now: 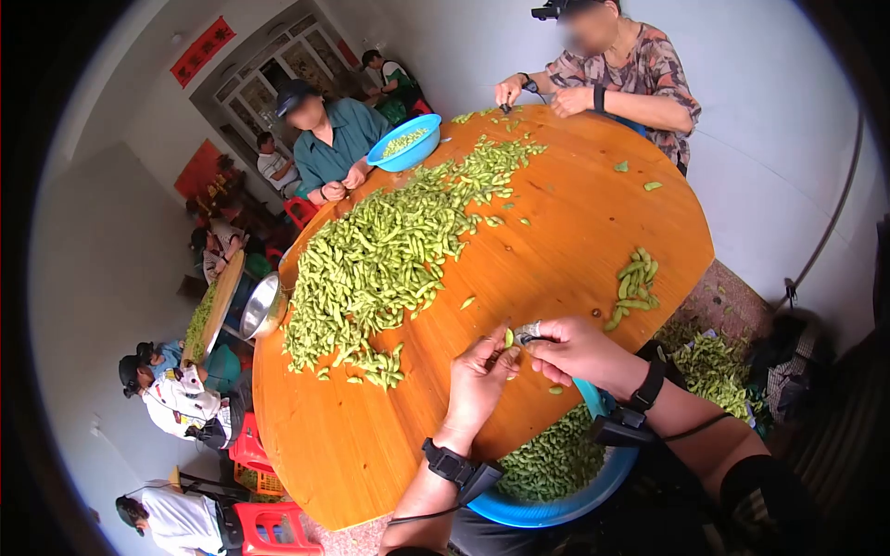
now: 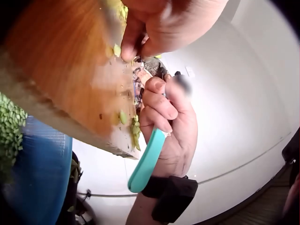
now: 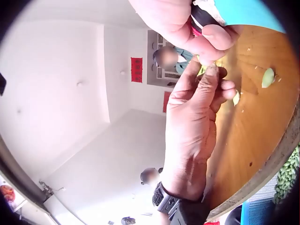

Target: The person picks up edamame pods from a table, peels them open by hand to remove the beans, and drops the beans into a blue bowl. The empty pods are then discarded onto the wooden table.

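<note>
Blue basin (image 1: 562, 516) w/ green beans (image 1: 552, 459), lt-blue bowl (image 1: 408, 160) ditto across table (image 1: 575, 213).

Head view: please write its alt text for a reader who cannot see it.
A person's left hand pinches a green pod beside the right hand, which holds a turquoise-handled tool, over a wooden table. A large heap of pods lies on it; a blue basin of shelled beans is below its near edge. Other people are across the table.

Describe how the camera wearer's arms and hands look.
The left wrist wears a black strap with a boxy black device; the right wrist, a black band and similar box. Thin dark cables run from both. A dark sleeve shows near the right elbow.
</note>
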